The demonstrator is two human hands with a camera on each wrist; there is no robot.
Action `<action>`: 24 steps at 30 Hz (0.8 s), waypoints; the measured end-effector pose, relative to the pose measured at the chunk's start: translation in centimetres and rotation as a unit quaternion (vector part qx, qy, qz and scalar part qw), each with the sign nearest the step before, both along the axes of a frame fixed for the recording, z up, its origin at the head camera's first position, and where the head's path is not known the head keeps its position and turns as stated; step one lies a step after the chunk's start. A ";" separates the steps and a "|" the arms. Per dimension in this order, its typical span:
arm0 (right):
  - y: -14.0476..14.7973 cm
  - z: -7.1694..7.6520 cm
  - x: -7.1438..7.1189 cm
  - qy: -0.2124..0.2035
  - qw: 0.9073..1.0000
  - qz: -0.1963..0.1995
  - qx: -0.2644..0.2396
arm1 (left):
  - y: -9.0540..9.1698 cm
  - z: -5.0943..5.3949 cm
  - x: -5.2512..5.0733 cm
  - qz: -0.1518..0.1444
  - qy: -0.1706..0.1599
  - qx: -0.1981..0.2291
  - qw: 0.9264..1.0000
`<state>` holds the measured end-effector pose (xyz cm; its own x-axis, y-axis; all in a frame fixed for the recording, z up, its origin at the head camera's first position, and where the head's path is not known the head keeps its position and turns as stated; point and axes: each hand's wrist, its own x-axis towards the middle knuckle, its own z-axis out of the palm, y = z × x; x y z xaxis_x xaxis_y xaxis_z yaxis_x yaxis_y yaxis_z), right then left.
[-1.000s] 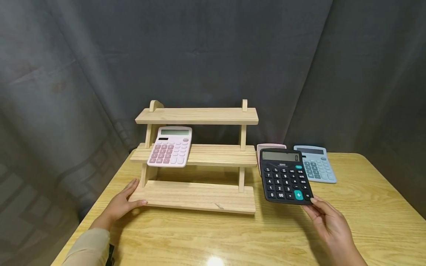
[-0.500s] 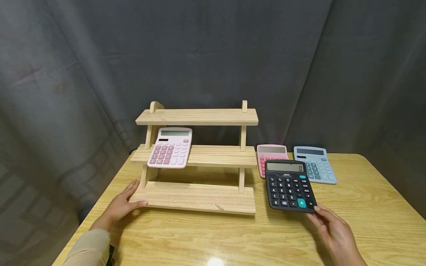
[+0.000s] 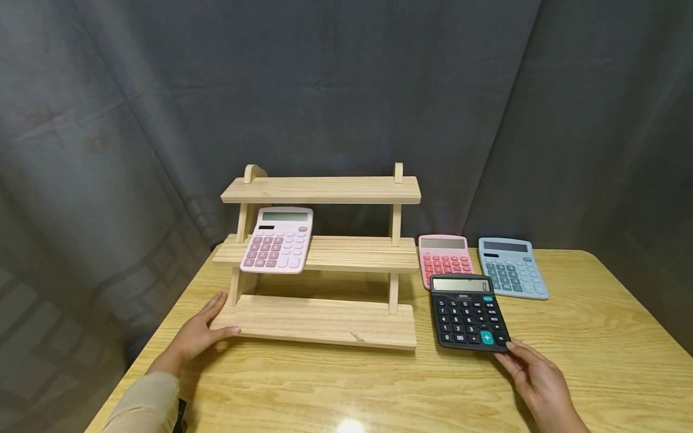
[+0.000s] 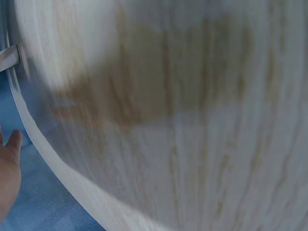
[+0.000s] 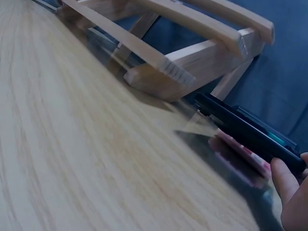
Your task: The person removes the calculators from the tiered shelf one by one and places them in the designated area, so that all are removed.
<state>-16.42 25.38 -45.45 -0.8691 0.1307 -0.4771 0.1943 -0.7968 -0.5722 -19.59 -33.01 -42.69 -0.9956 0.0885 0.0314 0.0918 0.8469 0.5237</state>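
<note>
My right hand pinches a black calculator by its lower right corner. In the right wrist view, the black calculator is tilted above the table, with its shadow underneath. On the left, my left hand rests against the end of the bottom shelf of a three-tier wooden display rack, its thumb along the front edge. A light pink calculator leans on the middle shelf's left part. Only part of the left hand shows in the left wrist view.
Behind the black calculator lie a coral-pink calculator, partly covered, and a light blue calculator. All stand on a wood-grain table. A dark grey curtain hangs close behind the rack.
The right hand has lowered the black calculator toward me, mostly in the first half second, uncovering more of the coral-pink one. The left hand and rack have stayed put.
</note>
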 end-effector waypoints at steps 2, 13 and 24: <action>0.0 -0.2 -0.1 -0.013 1.000 -0.004 0.005 | 0.1 0.0 0.0 -0.001 -0.001 0.000 1.000; 0.4 -0.4 -0.7 -0.028 1.000 0.003 0.002 | 0.5 0.0 -0.2 -0.004 -0.007 0.008 1.000; 0.0 -0.1 -1.2 -0.017 0.978 0.058 0.197 | 0.1 0.0 0.0 -0.003 -0.005 0.012 1.000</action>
